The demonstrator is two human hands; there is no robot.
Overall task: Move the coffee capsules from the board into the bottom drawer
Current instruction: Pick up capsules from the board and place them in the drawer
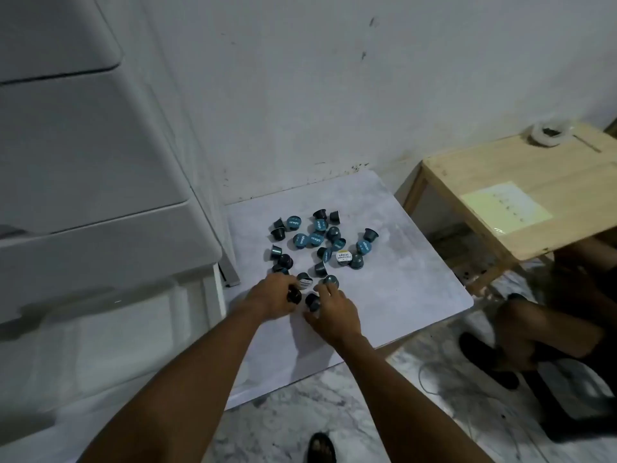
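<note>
Several dark teal coffee capsules point(315, 238) lie scattered on a pale marbled board point(400, 272) on the floor; one has a white lid point(344, 256). My left hand point(272, 297) rests on the board's near left part, its fingers closed on a dark capsule point(294, 293). My right hand point(334, 314) is just beside it, its fingers closed around another dark capsule point(313, 301), with one more capsule point(330, 281) at its fingertips. The white plastic drawer unit point(93, 182) stands to the left; its bottom drawer point(110, 332) is pulled out.
A low wooden table point(521, 195) with a tape roll point(547, 134) and a yellow sheet stands at the right. Another person's hand and leg point(547, 332) are under it. A white wall is behind. My foot point(321, 449) is on the marbled floor.
</note>
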